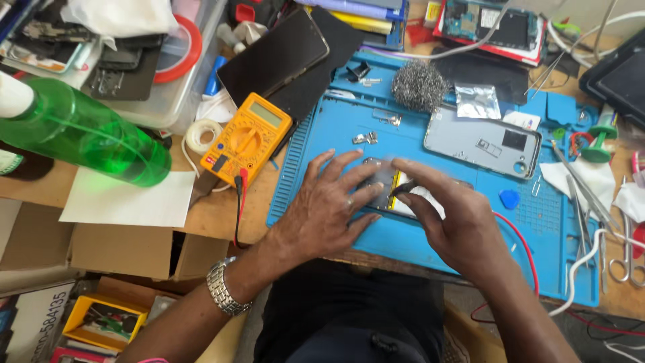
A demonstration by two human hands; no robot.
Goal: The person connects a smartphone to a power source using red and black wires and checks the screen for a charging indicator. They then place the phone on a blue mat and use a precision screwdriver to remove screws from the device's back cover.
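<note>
Opened phone (396, 191) lies on the blue mat (336, 134) under both grips: left hand (329, 208) spread flat pinning it, right hand (450, 218) fingertips pinched on a small dark tool, which I judge needs slow, steady prying.

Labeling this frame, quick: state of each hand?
Left hand: open, fingers spread flat on the opened phone.
Right hand: fingers pinched on a small dark tool at the phone.

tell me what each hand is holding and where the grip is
The left hand presses flat on the opened phone, its upper end. The right hand hides its fingertips; any grip cannot be told.
</note>
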